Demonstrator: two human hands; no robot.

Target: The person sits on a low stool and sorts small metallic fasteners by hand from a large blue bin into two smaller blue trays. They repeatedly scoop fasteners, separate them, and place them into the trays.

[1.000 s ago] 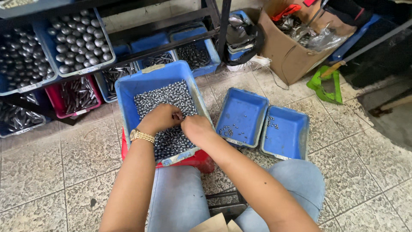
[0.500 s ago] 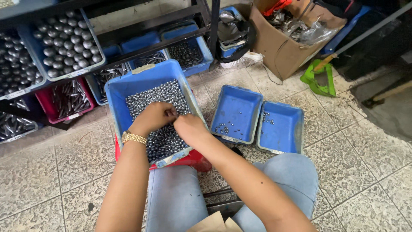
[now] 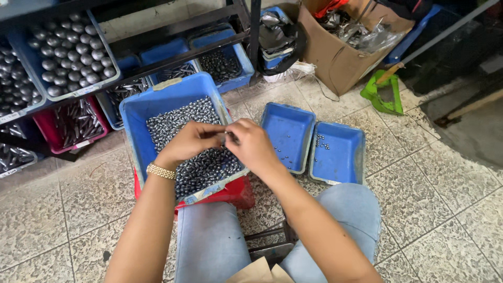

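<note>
Left hand (image 3: 191, 142) and right hand (image 3: 253, 144): fingers pinched together on a small weight (image 3: 229, 136), over blue bin (image 3: 137, 116) of grey weights (image 3: 181, 118). Two blue trays (image 3: 293, 110) beside.

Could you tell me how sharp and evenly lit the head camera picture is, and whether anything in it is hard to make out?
Head view: soft, even daylight, no harsh glare; the blue bin of small grey metal pieces is sharp; the left hand and right hand meet over it, what they pinch too small to tell; the top right corner falls into dark shadow.
</note>
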